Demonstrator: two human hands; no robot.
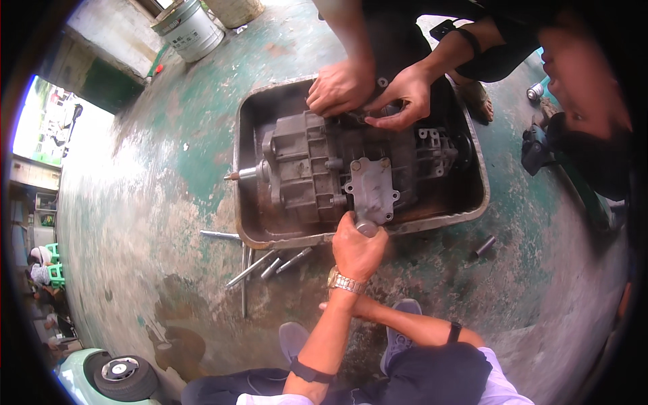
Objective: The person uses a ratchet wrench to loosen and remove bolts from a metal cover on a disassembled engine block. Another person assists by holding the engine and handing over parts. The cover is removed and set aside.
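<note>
A grey metal gearbox [300, 165] lies on its side in a dark metal tray [310, 241], with a pale cover plate [375, 187] bolted on its upper face. At the tray's near edge, my left hand [359, 251], wearing a wristwatch, is closed around a round grey metal piece [366, 228] just below the plate. What the piece joins is hidden by the fingers. My right hand [363, 308] passes under my left wrist, mostly covered by that forearm, so its fingers barely show. Across the tray, another person's two hands [341, 88] work at the gearbox's far side.
Several metal bars and sockets [253, 270] lie on the floor left of my hands. A short metal tube [485, 246] lies to the right. The other person's head [587, 88] leans in from the right. A white bucket [189, 30] and a green car [101, 378] stand farther off.
</note>
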